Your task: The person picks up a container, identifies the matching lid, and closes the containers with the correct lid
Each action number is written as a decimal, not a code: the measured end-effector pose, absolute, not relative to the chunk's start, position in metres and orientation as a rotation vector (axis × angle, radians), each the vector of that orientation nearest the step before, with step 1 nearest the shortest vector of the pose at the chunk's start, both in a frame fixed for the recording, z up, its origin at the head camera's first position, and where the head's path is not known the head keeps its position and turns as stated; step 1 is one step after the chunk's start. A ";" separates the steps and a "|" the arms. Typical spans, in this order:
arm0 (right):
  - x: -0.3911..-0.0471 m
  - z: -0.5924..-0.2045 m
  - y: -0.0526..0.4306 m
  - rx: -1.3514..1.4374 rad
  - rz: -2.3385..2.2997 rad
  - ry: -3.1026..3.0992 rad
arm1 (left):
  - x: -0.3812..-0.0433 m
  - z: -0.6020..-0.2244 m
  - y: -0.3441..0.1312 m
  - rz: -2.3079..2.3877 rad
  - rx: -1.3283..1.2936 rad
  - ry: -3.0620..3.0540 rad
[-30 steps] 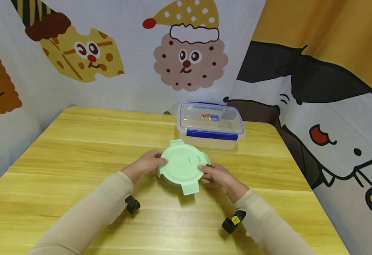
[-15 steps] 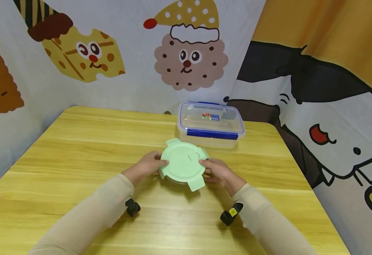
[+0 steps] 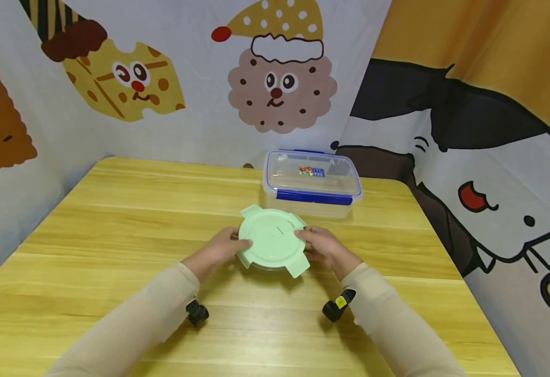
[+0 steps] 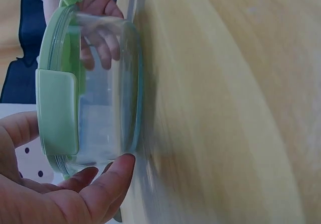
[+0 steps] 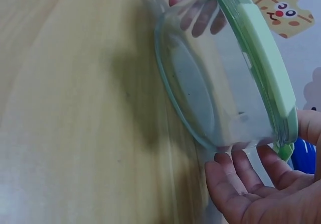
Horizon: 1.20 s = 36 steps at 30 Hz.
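Observation:
A round glass food container [image 4: 103, 93] with a pale green snap lid [image 3: 271, 238] is held between both hands near the middle of the table. My left hand [image 3: 220, 247] grips its left side, thumb over the lid's edge and fingers against the glass. On the opposite side my right hand [image 3: 327, 248] grips it the same way, with the thumb on the lid. In the right wrist view the glass base [image 5: 200, 78] is see-through, with the left hand's fingers showing behind it. The lid's side flap [image 4: 57, 112] lies down against the glass in the left wrist view.
Behind the round container stands a clear rectangular box [image 3: 312, 178] with a blue-edged lid and blue clip. Both are on a wooden table [image 3: 114, 225]. A cartoon-printed cloth [image 3: 199, 136] hangs along the back and right.
The round container has turned clockwise between the hands, its front flap swinging to the right and back earlier flap left. My right hand has moved slightly away from me.

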State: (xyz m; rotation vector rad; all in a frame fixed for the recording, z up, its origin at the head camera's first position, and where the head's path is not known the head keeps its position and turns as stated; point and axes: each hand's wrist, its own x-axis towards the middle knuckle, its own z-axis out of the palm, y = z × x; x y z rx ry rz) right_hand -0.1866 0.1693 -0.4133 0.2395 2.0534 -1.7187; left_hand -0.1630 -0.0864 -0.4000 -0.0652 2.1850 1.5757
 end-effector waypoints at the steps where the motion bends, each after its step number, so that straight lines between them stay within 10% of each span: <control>1: -0.187 -0.412 0.169 0.243 -1.715 2.062 | -0.162 -0.400 -0.086 1.577 -0.071 2.185; 36: -0.207 -0.403 0.160 0.236 -1.632 2.098 | -0.181 -0.406 -0.089 1.554 -0.124 2.112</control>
